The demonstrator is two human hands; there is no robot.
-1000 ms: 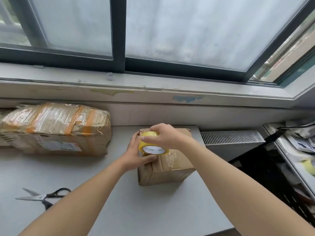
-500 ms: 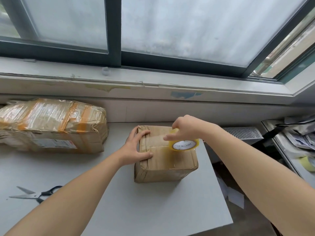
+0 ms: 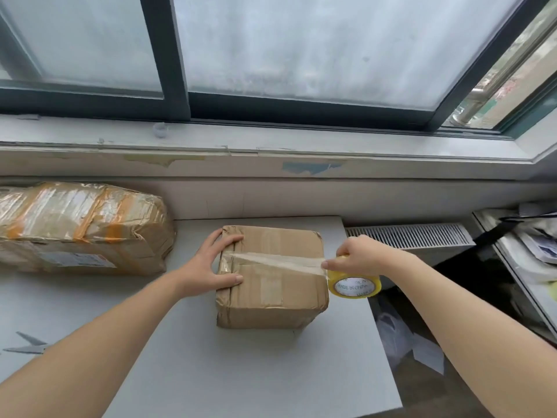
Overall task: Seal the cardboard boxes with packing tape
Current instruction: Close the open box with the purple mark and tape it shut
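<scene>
While left hand (image 3: 205, 268) presses box (image 3: 280, 294), right hand (image 3: 361, 251) grips tape roll (image 3: 354, 286)

The cardboard box (image 3: 271, 276) sits by the table's (image 3: 241, 372) far right corner. The left hand (image 3: 208, 263) presses flat on its left edge. The right hand (image 3: 358, 254) grips the tape roll (image 3: 354, 285) beyond its right edge, with a clear tape strip (image 3: 280, 260) spanning the top.
</scene>
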